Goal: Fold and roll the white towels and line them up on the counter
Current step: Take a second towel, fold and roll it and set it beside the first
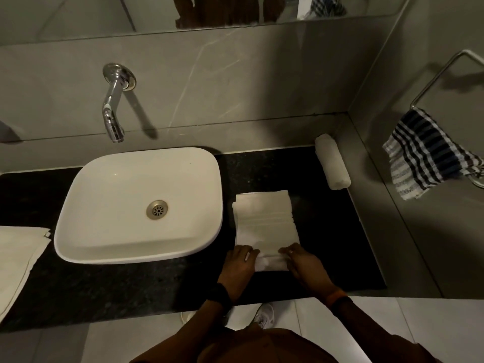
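Note:
A folded white towel (264, 221) lies as a long strip on the black counter (131, 286), right of the basin. Its near end is curled into a small roll. My left hand (239, 268) grips the roll's left end and my right hand (305, 265) grips its right end. A finished rolled white towel (332, 161) lies at the counter's back right, against the side wall. Another white towel (18, 258) lies flat at the counter's far left, partly cut off by the frame.
A white vessel basin (138, 205) sits mid-counter under a chrome wall tap (113, 106). A checked dark-and-white cloth (424, 155) hangs from a metal ring on the right wall. A mirror runs along the top. White floor tiles and a white shoe (264, 317) show below the counter edge.

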